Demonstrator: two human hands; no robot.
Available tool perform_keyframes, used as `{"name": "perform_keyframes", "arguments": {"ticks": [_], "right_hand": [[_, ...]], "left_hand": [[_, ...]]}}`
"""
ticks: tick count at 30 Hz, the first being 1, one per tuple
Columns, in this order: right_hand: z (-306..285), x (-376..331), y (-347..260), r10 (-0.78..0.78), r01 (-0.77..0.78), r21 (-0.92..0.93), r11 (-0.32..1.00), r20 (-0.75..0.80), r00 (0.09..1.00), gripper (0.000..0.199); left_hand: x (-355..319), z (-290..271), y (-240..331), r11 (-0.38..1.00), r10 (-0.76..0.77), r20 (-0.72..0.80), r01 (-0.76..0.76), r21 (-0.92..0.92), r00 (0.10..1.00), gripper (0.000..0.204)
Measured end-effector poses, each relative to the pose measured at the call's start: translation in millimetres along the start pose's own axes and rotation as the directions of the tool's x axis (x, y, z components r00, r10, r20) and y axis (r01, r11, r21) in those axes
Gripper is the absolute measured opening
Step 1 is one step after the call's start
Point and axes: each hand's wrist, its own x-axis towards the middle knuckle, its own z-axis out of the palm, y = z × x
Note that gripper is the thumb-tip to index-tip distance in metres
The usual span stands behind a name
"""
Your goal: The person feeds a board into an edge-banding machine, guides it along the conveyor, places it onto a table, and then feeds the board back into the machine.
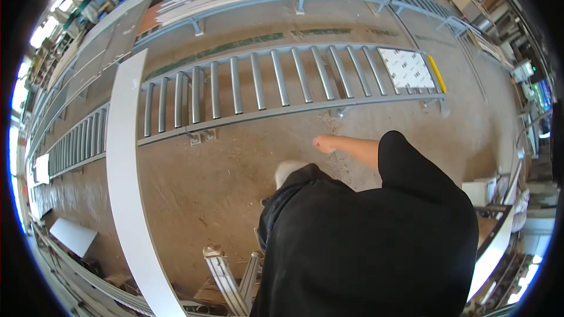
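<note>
My right hand (324, 143) hangs over the brown floor with its fingers curled into a loose fist. Nothing shows in its grip. The bare forearm comes out of a wide black sleeve. Nearest to it is the grey roller conveyor (305, 105), a little beyond the hand and apart from it. A printed white square sheet (405, 69) lies on the conveyor's right end, beside a yellow end strip (436, 74). My left hand does not show; the black shirt (376, 240) fills the lower middle. One pale shoe (289, 170) shows below.
A long white panel (124, 135) runs from the conveyor's left end to the lower edge. Beyond stands a rack (247, 4) with stacked long boards. Upright pale profiles (223, 276) stand at lower left of my body. Another roller conveyor (79, 141) lies at far left.
</note>
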Motion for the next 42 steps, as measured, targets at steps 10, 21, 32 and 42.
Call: {"name": "perform_keyframes", "arguments": {"ticks": [10,21,32,42], "right_hand": [[18.6,75.3,-25.2,0.121,-0.109,-0.054,0.993,0.310,0.943,0.021],[-119.7,370.3,-153.9,-0.147,0.156,-0.027,0.987,0.215,0.966,0.016],[-115.7,586.9,-419.5,-0.166,0.123,0.198,0.972,0.214,0.963,0.014],[-16.1,618.3,-577.5,-0.249,0.385,-0.082,0.919,0.637,0.730,0.023]], "left_hand": [[-62.8,-152.8,1.5,0.993,-0.071,0.024,0.073,-0.094,0.997,0.021],[-34.2,-226.3,103.3,0.771,-0.348,-0.186,0.393,0.501,0.919,0.019],[-415.9,-152.4,11.1,0.865,-0.160,-0.809,0.314,-0.391,-0.566,0.010],[-545.5,-323.0,138.8,0.826,-0.027,-0.862,0.474,-0.304,-0.507,0.031]]}}
